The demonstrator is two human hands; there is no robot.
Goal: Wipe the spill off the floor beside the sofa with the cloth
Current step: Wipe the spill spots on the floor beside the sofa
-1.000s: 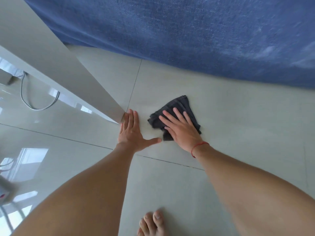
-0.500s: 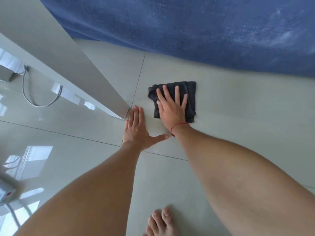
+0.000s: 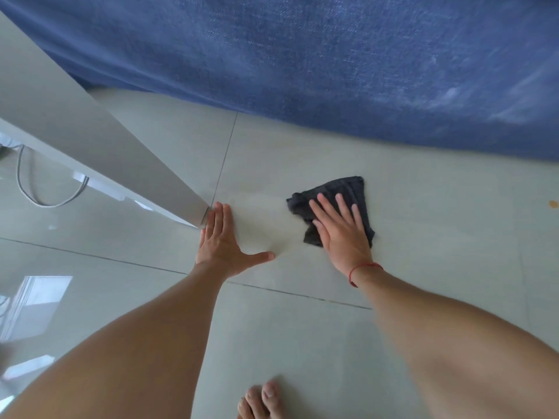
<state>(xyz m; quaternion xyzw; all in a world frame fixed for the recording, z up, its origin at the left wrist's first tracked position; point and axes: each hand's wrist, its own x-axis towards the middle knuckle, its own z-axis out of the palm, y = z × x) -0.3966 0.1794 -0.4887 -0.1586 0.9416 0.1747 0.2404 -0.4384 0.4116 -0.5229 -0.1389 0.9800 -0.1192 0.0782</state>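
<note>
A dark grey cloth (image 3: 351,189) lies crumpled on the pale floor tiles, a short way in front of the blue sofa (image 3: 332,62). My right hand (image 3: 340,231) presses flat on the cloth, fingers spread, a red string around the wrist. My left hand (image 3: 223,240) rests flat on the bare floor to the left, fingers together and thumb out, its fingertips against the corner of a white panel (image 3: 90,146). A faint damp smear (image 3: 257,207) shows on the tile between my hands. A small brownish spot (image 3: 553,203) sits at the far right.
The white panel runs diagonally from the upper left down to its corner by my left hand. A grey cable (image 3: 45,195) loops on the glossy floor beyond it. My bare toes (image 3: 263,402) show at the bottom edge.
My right hand has slid the cloth to the right and back toward me, away from the panel corner, and the cloth has bunched up. My left hand has stayed planted.
</note>
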